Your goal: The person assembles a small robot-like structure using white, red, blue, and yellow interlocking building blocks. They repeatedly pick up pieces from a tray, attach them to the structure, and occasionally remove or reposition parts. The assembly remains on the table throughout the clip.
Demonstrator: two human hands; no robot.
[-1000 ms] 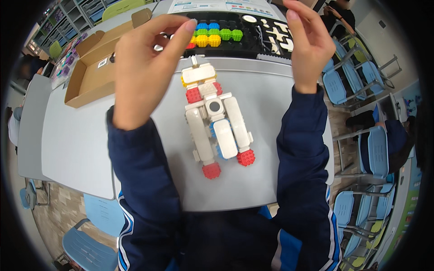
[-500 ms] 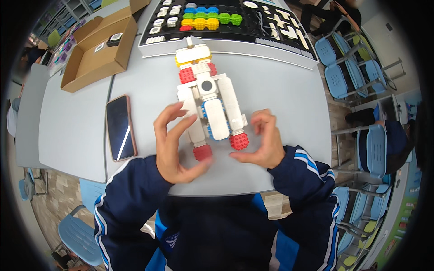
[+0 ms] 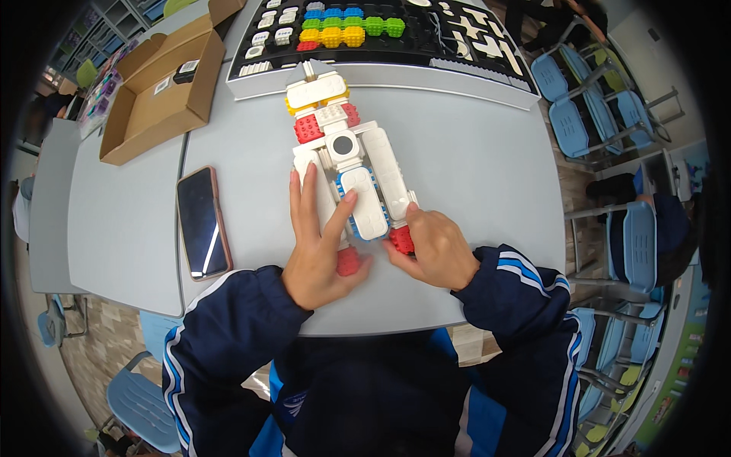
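A toy rocket model built of blocks lies on the grey table, its grey tip pointing away from me. White panels, yellow and red blocks and a blue-edged white panel in the middle make up its body. My left hand rests on the model's left side with fingers stretched apart, its thumb beside the left red end block. Closed round the lower end of the right white side piece, my right hand grips the right red end block, which its fingers partly hide.
At the far side stands a kit tray with coloured blocks and white parts. A phone lies to the left, and an open cardboard box sits behind it. Blue chairs stand off to the right, with people nearby.
Both hands have come in from beside the model and now touch it. The left fingers came down on its left side; my right hand closed on the right red block.
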